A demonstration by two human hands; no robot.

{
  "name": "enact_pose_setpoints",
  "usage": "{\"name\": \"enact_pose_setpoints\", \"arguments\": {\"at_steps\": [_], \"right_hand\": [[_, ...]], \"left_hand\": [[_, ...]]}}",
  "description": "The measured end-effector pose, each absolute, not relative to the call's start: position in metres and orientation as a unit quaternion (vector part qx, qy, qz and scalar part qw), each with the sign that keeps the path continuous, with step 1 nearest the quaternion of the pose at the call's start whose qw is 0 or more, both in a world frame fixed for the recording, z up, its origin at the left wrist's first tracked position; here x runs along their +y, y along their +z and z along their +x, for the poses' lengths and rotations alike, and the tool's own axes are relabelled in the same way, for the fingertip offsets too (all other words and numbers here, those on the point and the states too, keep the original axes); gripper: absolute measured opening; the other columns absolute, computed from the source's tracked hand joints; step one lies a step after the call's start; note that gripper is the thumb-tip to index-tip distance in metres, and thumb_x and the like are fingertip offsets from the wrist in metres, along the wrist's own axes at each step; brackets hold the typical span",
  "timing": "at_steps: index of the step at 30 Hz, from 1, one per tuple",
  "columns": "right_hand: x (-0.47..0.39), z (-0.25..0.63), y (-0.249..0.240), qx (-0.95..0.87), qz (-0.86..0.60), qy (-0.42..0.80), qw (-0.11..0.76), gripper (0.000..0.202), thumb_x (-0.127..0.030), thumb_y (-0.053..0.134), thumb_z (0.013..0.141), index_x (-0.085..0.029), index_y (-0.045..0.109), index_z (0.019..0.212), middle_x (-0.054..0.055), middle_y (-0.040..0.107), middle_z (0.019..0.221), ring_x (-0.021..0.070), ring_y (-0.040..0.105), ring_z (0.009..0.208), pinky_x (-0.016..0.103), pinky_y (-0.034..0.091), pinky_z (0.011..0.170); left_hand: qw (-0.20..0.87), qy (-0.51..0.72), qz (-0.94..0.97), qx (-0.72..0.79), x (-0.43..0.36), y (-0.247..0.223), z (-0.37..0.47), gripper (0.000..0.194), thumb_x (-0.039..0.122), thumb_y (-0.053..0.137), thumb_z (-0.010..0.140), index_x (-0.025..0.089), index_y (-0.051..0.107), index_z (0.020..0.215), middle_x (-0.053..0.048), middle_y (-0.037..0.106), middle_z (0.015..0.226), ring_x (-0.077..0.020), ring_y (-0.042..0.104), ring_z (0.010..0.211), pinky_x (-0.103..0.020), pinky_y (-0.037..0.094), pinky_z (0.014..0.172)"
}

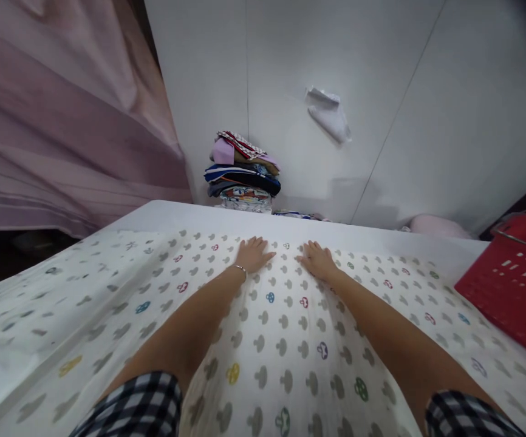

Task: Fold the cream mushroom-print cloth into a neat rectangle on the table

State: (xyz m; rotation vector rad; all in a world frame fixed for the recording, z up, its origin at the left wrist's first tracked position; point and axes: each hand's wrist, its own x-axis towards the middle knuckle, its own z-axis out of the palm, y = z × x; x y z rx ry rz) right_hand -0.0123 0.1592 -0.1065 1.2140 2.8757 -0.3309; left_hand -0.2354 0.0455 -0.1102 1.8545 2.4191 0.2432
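Observation:
A white cloth with grey and coloured mushroom prints (283, 321) lies spread over a white table (190, 215) and reaches down toward me between my arms. My left hand (252, 255), with a bracelet at the wrist, rests flat near the cloth's far edge, its fingers spread. To its right, my right hand (317, 260) also lies on the cloth with the fingers apart. Neither hand holds anything. At the left, a white cloth with a small leaf-like print (62, 291) lies beside the mushroom cloth.
A red perforated basket (513, 285) stands at the right end of the table. Folded clothes (245, 173) are stacked beyond the far edge, against a white panel wall (281, 48). A pink curtain (62, 115) hangs at the left.

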Motion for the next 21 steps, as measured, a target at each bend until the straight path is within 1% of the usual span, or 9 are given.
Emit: {"name": "enact_pose_setpoints", "arguments": {"at_steps": [2,5,9,11,14,17,19,21], "right_hand": [[0.158,-0.023,-0.106,0.923,0.367,-0.117,0.019,0.069,-0.060,0.014,0.093,-0.020,0.020,0.148,0.007,0.008,0.156,0.0247,0.003,0.143,0.051,0.004,0.112],[0.155,-0.036,-0.106,0.924,0.360,-0.126,0.031,0.068,-0.061,0.016,0.092,-0.022,0.023,0.147,0.005,0.008,0.156,0.0244,0.005,0.143,0.051,0.004,0.112],[0.159,-0.031,-0.102,0.922,0.359,-0.138,0.034,0.068,-0.061,0.015,0.092,-0.022,0.024,0.147,0.006,0.010,0.156,0.0249,0.006,0.143,0.051,0.006,0.112],[0.169,-0.011,-0.101,0.916,0.382,-0.118,0.021,0.065,-0.057,0.016,0.094,-0.019,0.026,0.146,0.008,0.013,0.156,0.0249,0.008,0.142,0.051,0.009,0.112],[0.196,0.044,-0.108,0.878,0.474,-0.063,0.002,0.060,-0.049,0.017,0.095,-0.016,0.031,0.144,0.010,0.020,0.154,0.0253,0.013,0.141,0.054,0.014,0.110],[0.226,0.109,-0.122,0.826,0.563,-0.031,-0.004,0.063,-0.051,0.018,0.094,-0.016,0.035,0.142,0.011,0.021,0.153,0.0279,0.015,0.141,0.056,0.017,0.109],[0.241,0.142,-0.129,0.801,0.598,-0.032,0.002,0.064,-0.053,0.018,0.093,-0.016,0.035,0.142,0.011,0.024,0.152,0.0294,0.020,0.139,0.058,0.020,0.107],[0.249,0.158,-0.133,0.792,0.609,-0.040,0.005,0.064,-0.054,0.017,0.093,-0.017,0.033,0.143,0.011,0.023,0.153,0.0294,0.020,0.139,0.058,0.021,0.107]], "left_hand": [[0.057,0.073,0.603,0.792,0.051,-0.109,-0.235,0.068,0.063,0.023,0.088,0.023,0.033,0.142,-0.007,0.025,0.153,-0.0275,0.015,0.142,-0.054,0.009,0.113],[0.088,0.067,0.590,0.800,0.058,-0.108,-0.234,0.070,0.064,0.023,0.087,0.024,0.030,0.144,-0.006,0.020,0.155,-0.0277,0.014,0.142,-0.055,0.009,0.112],[0.097,0.062,0.592,0.798,0.055,-0.105,-0.249,0.068,0.065,0.023,0.087,0.026,0.036,0.140,-0.005,0.021,0.154,-0.0274,0.014,0.142,-0.055,0.010,0.112],[0.073,0.053,0.567,0.818,0.043,-0.102,-0.272,0.066,0.064,0.024,0.087,0.026,0.038,0.139,-0.006,0.022,0.154,-0.0270,0.015,0.142,-0.054,0.008,0.112],[0.020,0.031,0.496,0.867,0.014,-0.101,-0.321,0.065,0.062,0.026,0.088,0.023,0.039,0.139,-0.009,0.024,0.153,-0.0288,0.015,0.141,-0.056,0.006,0.112],[-0.013,0.027,0.450,0.893,-0.015,-0.106,-0.366,0.068,0.064,0.026,0.086,0.022,0.040,0.138,-0.011,0.028,0.151,-0.0313,0.020,0.139,-0.058,0.011,0.110],[-0.011,0.029,0.435,0.900,-0.026,-0.109,-0.383,0.074,0.066,0.024,0.085,0.018,0.040,0.138,-0.013,0.031,0.150,-0.0322,0.024,0.138,-0.055,0.016,0.110],[-0.008,0.035,0.431,0.902,-0.029,-0.111,-0.388,0.078,0.067,0.022,0.084,0.015,0.038,0.139,-0.015,0.031,0.149,-0.0320,0.025,0.137,-0.051,0.018,0.110]]}}
